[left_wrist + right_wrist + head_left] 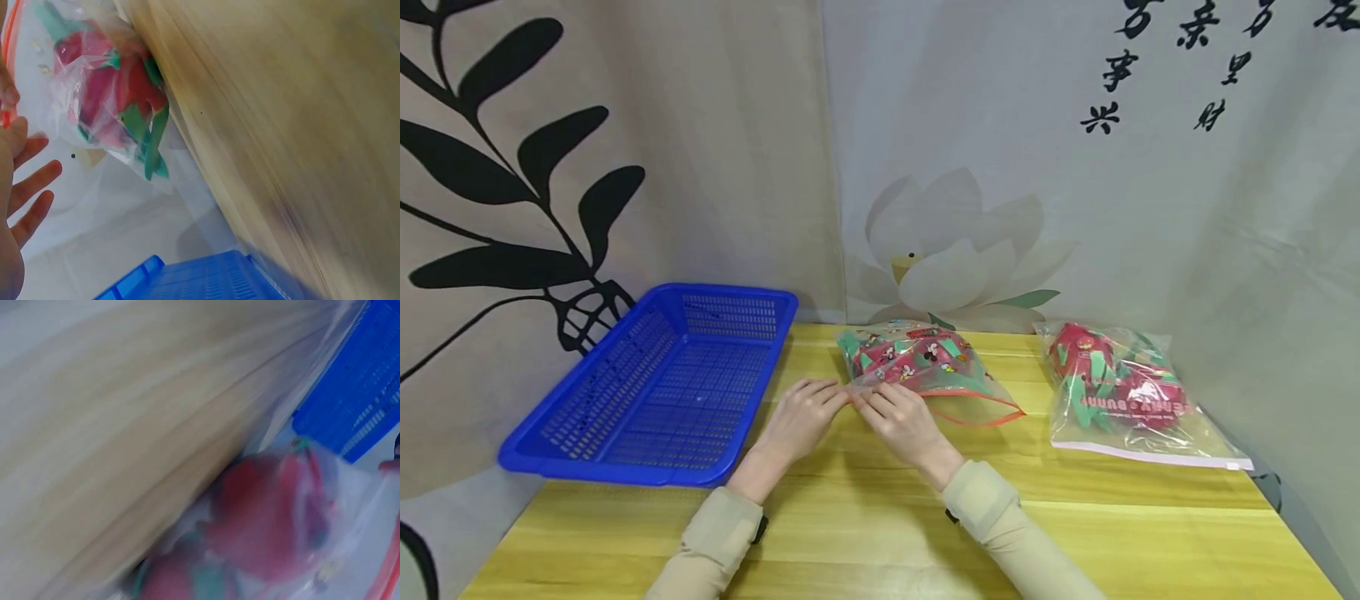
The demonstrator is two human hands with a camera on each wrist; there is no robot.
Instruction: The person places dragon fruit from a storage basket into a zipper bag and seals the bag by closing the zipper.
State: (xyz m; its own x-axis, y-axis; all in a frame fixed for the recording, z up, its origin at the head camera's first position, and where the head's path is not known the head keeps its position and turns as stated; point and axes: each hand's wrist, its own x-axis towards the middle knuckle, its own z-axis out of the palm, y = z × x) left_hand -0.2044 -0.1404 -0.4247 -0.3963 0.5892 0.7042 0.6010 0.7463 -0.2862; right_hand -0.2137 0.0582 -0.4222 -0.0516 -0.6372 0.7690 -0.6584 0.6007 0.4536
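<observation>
A clear zip bag (917, 354) with a red zip strip and cartoon prints lies on the table, with pink and green dragon fruit (106, 87) inside. At the left end of the strip, my left hand (802, 419) pinches the edge between thumb and index finger; its other fingers stand spread in the left wrist view. Close beside it, my right hand (901, 423) pinches the same edge. Right of the hands, the strip's two sides gape apart. The right wrist view is blurred and shows the bagged fruit but little of the hand.
A blue plastic basket (617, 468) with mesh walls stands to the left, nothing in it. On the right lies another clear bag (1120, 400) with a white zip strip and pink and green contents. A printed curtain (955, 100) hangs behind the wooden table (850, 542).
</observation>
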